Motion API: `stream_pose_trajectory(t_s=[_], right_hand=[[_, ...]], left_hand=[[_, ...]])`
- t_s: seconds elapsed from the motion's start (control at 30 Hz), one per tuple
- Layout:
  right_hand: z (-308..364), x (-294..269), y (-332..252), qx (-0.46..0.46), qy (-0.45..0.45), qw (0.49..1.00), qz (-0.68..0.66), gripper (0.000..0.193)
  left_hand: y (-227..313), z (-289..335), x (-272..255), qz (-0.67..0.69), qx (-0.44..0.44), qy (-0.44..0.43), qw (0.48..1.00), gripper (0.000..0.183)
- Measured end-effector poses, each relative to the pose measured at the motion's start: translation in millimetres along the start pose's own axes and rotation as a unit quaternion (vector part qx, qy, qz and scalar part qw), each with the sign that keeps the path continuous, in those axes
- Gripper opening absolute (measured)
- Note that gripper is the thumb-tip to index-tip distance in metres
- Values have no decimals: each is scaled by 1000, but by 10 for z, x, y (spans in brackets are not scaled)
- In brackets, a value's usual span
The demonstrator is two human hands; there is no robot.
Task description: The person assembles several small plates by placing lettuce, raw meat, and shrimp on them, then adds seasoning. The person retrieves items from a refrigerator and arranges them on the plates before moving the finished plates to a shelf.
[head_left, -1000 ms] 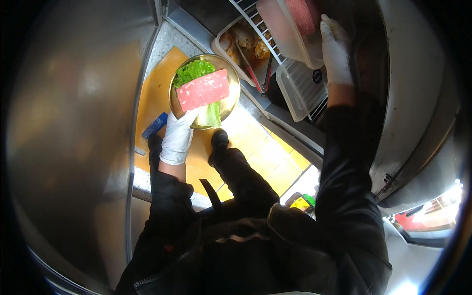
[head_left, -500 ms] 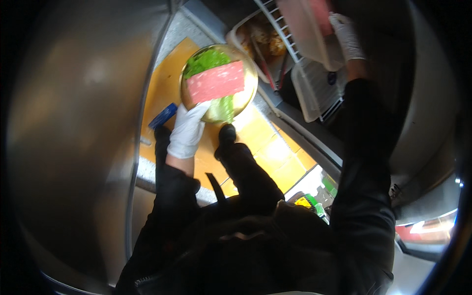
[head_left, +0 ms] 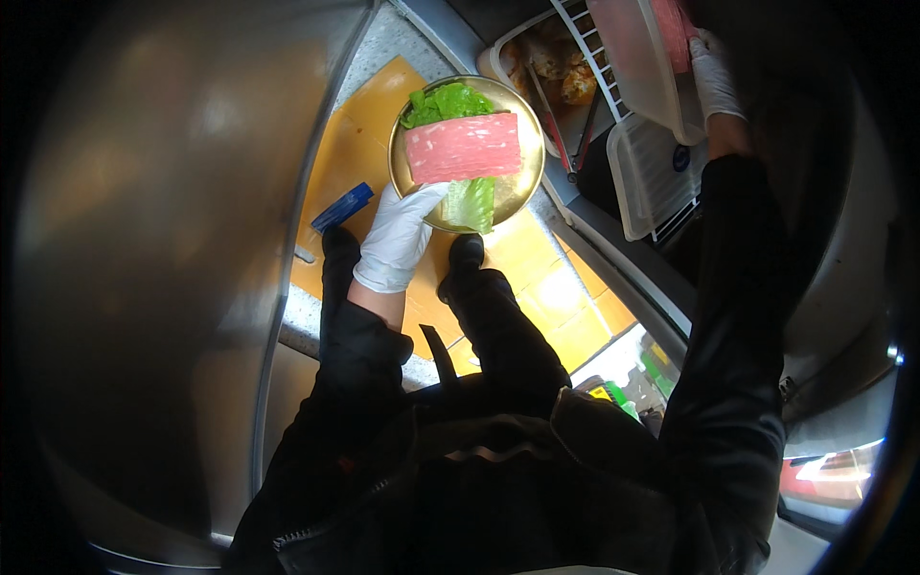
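A round gold-coloured plate (head_left: 530,158) rests in my gloved left hand (head_left: 398,235), whose thumb lies over its near rim. On the plate, a slab of thinly sliced pink marbled meat (head_left: 463,147) lies across green lettuce leaves (head_left: 471,204). My gloved right hand (head_left: 717,81) reaches to the upper right, into a translucent plastic container (head_left: 637,57) held at a slant. Its fingers are curled at the edge of more sliced pink meat (head_left: 673,34) in there; the fingertips are partly hidden.
Below the wire shelf (head_left: 596,62), a tub (head_left: 494,65) holds reddish marinated pieces and tongs (head_left: 575,158). A translucent lid-like piece (head_left: 637,196) leans beside it. A large steel door (head_left: 172,268) stands at left. A blue object (head_left: 342,207) lies on the orange tiled floor (head_left: 359,125) near my feet.
The plate in my left hand and the shelf area have both shifted rightward in view, the plate also turning slightly. My right hand stays at the meat in the container.
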State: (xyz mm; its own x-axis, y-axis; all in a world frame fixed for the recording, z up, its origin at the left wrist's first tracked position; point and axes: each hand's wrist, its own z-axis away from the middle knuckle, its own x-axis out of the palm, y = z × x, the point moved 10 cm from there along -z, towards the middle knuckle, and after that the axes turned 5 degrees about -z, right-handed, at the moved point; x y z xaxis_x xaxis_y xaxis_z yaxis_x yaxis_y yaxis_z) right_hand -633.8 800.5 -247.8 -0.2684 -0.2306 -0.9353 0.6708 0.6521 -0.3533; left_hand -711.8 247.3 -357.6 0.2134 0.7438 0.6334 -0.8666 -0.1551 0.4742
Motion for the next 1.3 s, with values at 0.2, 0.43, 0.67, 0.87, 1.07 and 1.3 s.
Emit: stream_pose_trajectory(t_s=[0.2,0.43,0.67,0.87,1.07,1.3], right_hand=[[832,-661,-914,43,165,947,-274,44],[2146,131,-2837,-56,-220,917,-329,29],[2335,963,-3028,-58,-416,878,-230,32],[2331,873,-3010,-174,-309,924,-141,33],[2370,863,-3240,-317,-241,917,-10,36],[2310,1186,-3185,-271,-351,896,28,46]], left_hand=[[-11,-19,-11,-5,-11,-6,1000,51],[108,10,139,-3,-17,-39,999,45],[48,93,254,-43,-53,-62,996,45],[-45,91,251,-63,-62,-78,993,52],[-69,94,214,-69,-54,-80,993,50],[-47,86,190,-146,-30,-65,987,45]])
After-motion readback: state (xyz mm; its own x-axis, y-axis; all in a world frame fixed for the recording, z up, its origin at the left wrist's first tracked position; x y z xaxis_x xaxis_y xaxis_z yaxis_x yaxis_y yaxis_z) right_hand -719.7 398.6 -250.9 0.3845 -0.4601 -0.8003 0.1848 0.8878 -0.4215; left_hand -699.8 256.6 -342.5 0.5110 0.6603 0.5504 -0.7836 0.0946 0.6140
